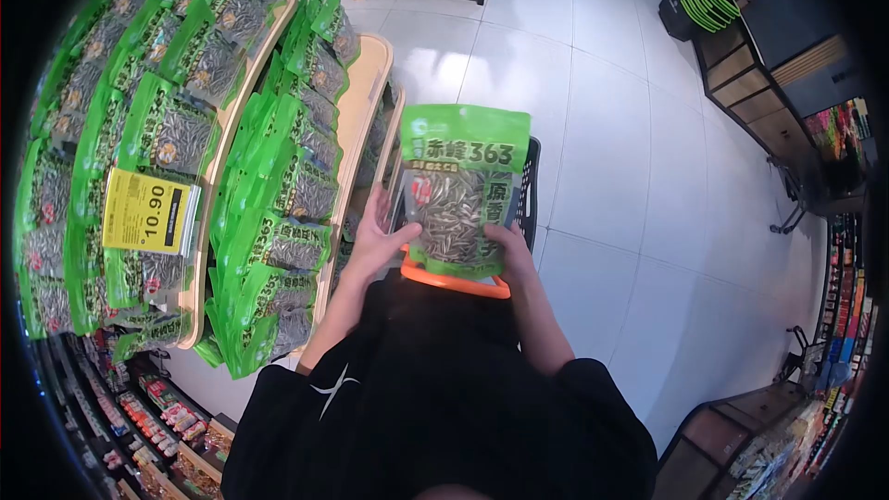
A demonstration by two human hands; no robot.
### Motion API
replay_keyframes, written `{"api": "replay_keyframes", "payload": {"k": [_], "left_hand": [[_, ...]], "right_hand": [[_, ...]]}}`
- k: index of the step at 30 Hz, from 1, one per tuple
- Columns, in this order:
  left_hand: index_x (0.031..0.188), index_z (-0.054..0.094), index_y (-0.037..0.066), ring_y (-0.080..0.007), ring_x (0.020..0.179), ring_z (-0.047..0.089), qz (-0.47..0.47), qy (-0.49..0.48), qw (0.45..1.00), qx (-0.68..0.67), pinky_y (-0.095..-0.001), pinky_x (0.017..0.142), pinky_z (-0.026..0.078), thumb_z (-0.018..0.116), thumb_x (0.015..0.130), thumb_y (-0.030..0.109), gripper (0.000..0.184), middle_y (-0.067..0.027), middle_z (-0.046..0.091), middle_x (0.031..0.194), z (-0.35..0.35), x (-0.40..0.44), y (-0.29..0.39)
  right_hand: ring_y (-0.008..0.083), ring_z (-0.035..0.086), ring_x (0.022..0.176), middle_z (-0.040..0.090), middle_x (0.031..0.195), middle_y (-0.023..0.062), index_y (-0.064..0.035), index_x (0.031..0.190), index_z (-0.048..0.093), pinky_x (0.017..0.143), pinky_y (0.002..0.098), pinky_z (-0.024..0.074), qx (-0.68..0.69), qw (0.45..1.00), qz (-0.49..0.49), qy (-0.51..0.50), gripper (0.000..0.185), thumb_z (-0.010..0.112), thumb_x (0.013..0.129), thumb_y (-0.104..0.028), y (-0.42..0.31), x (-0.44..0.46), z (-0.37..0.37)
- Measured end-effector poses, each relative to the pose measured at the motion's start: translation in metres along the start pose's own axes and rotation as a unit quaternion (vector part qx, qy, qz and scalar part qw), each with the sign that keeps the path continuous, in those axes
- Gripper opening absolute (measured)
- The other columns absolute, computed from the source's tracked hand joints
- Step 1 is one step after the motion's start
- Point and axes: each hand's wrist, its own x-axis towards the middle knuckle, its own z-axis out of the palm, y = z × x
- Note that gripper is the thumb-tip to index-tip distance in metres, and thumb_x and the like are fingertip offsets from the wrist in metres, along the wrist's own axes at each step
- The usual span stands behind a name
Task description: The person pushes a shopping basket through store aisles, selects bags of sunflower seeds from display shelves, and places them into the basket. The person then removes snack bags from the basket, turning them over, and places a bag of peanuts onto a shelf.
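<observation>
A green pouch of sunflower seeds (pixel 452 208) with a clear window is upright in front of my body, its printed front facing me. My left hand (pixel 374 233) is at its lower left edge, thumb on the front and the other fingers partly behind the bag. At the lower right edge, my right hand (pixel 509 248) grips the pouch with its thumb in front; its other fingers are hidden. Behind and below the pouch is a black shopping basket (pixel 531 187) with an orange handle (pixel 454 282). The pouch covers most of the basket.
Tiered wooden shelves (pixel 369 83) on the left hold rows of similar green seed pouches (pixel 301 171). A yellow price sign (pixel 148 213) reads 10.90. Pale floor tiles (pixel 593 157) stretch to the right. Stacked baskets with green handles (pixel 699 2) stand at the far right.
</observation>
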Motion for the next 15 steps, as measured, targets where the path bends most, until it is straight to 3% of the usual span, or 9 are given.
{"api": "replay_keyframes", "payload": {"k": [1,2,5,6,7,10,11,13,15], "left_hand": [[0.150,0.019,0.000,-0.0248,0.133,0.042,-0.036,-0.046,0.991,-0.117,-0.0362,0.106,0.038,0.075,0.079,0.003,0.090,-0.0181,0.037,0.147,-0.009,0.010,0.003],[0.146,0.030,0.002,-0.0211,0.119,0.055,-0.118,-0.117,0.973,-0.160,-0.0339,0.099,0.044,0.071,0.080,-0.002,0.078,-0.0128,0.054,0.132,-0.023,0.020,0.009],[0.138,0.043,0.003,-0.0169,0.105,0.061,-0.179,-0.206,0.932,-0.239,-0.0333,0.093,0.048,0.071,0.080,-0.003,0.065,-0.0069,0.063,0.118,-0.043,0.045,-0.002],[0.130,0.050,0.002,-0.0170,0.103,0.062,-0.170,-0.179,0.948,-0.200,-0.0344,0.091,0.050,0.069,0.081,-0.004,0.054,-0.0062,0.064,0.116,-0.040,0.052,0.010],[0.130,0.050,0.002,-0.0170,0.103,0.062,-0.176,-0.184,0.945,-0.207,-0.0344,0.091,0.050,0.069,0.081,-0.004,0.054,-0.0062,0.064,0.116,-0.043,0.062,0.010],[0.125,0.053,0.001,-0.0175,0.099,0.064,-0.194,-0.095,0.957,-0.194,-0.0332,0.087,0.052,0.070,0.080,-0.003,0.048,-0.0072,0.065,0.111,-0.054,0.091,0.008],[0.125,0.053,0.001,-0.0175,0.099,0.064,-0.195,-0.099,0.954,-0.203,-0.0332,0.087,0.052,0.070,0.080,-0.003,0.048,-0.0072,0.065,0.111,-0.058,0.104,0.007],[0.121,0.056,-0.001,-0.0168,0.099,0.063,-0.109,-0.067,0.967,-0.219,-0.0327,0.086,0.053,0.070,0.081,-0.003,0.043,-0.0079,0.065,0.110,-0.069,0.130,0.005],[0.118,0.057,-0.002,-0.0164,0.096,0.064,-0.069,-0.040,0.977,-0.199,-0.0320,0.084,0.053,0.071,0.081,-0.002,0.040,-0.0089,0.066,0.109,-0.081,0.158,0.010]], "right_hand": [[0.0162,0.064,0.094,0.066,0.105,0.0065,-0.0002,0.116,0.059,0.085,0.0321,0.0506,0.008,0.999,0.042,-0.018,0.038,0.067,0.081,-0.012,-0.005,0.006,0.002],[0.0165,0.064,0.092,0.067,0.104,0.0069,0.0002,0.118,0.059,0.084,0.0320,0.0509,0.020,0.997,0.057,-0.045,0.041,0.069,0.080,-0.012,-0.011,0.012,0.007],[0.0237,0.065,0.097,0.066,0.109,0.0120,0.0022,0.125,0.053,0.090,0.0357,0.0517,-0.031,0.995,0.085,-0.052,0.051,0.068,0.078,-0.010,-0.008,0.041,0.018],[0.0134,0.063,0.092,0.067,0.104,0.0060,0.0011,0.117,0.061,0.083,0.0278,0.0491,-0.057,0.993,0.071,-0.069,0.040,0.070,0.083,-0.017,-0.011,0.050,0.027],[0.0134,0.063,0.092,0.067,0.104,0.0060,0.0011,0.117,0.061,0.083,0.0278,0.0491,-0.061,0.994,0.074,-0.059,0.040,0.070,0.083,-0.017,-0.015,0.058,0.036],[0.0078,0.058,0.091,0.066,0.102,0.0027,-0.0003,0.118,0.062,0.084,0.0265,0.0468,-0.242,0.969,0.021,0.047,0.037,0.067,0.088,-0.021,-0.028,0.075,0.056],[0.0101,0.061,0.087,0.068,0.099,0.0053,-0.0004,0.117,0.062,0.081,0.0271,0.0480,-0.357,0.931,-0.054,0.061,0.035,0.066,0.089,-0.021,-0.014,0.084,0.042],[0.0133,0.064,0.083,0.070,0.091,0.0091,0.0009,0.113,0.064,0.077,0.0288,0.0498,-0.439,0.885,-0.052,0.144,0.033,0.065,0.089,-0.022,-0.005,0.080,0.040],[0.0278,0.065,0.073,0.068,0.081,0.0157,-0.0027,0.099,0.069,0.068,0.0354,0.0509,-0.568,0.810,-0.001,0.145,0.028,0.060,0.092,-0.028,-0.004,0.069,0.033]]}}
